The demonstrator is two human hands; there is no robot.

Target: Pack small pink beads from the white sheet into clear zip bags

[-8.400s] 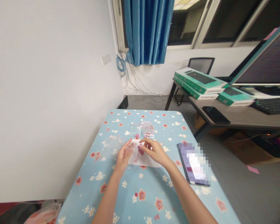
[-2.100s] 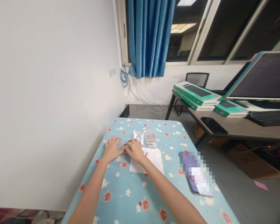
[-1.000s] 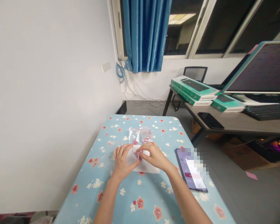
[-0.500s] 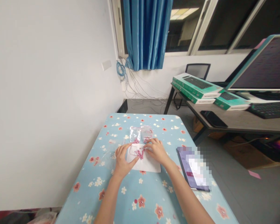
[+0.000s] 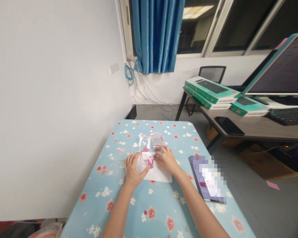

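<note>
A small clear bag of pink beads (image 5: 148,161) lies on a white sheet of paper (image 5: 161,174) on the flowered blue table (image 5: 149,205). My left hand (image 5: 133,169) grips the bag's left edge with curled fingers. On the right edge, my right hand (image 5: 167,160) pinches the bag with its fingertips. Two more clear bags with pink beads (image 5: 152,140) lie just beyond my hands. Left of my left hand lies a clear bag (image 5: 115,159) that looks empty.
A phone (image 5: 206,180) lies face up at the table's right edge. The white wall runs close along the left. To the right stands a desk (image 5: 250,130) with green keyboard boxes (image 5: 210,91), a dark phone (image 5: 228,125), a monitor and a keyboard.
About two seconds ago both hands were on the clear bag at the left. They then brought a bag of beads over the white sheet and have lowered it onto the paper.
</note>
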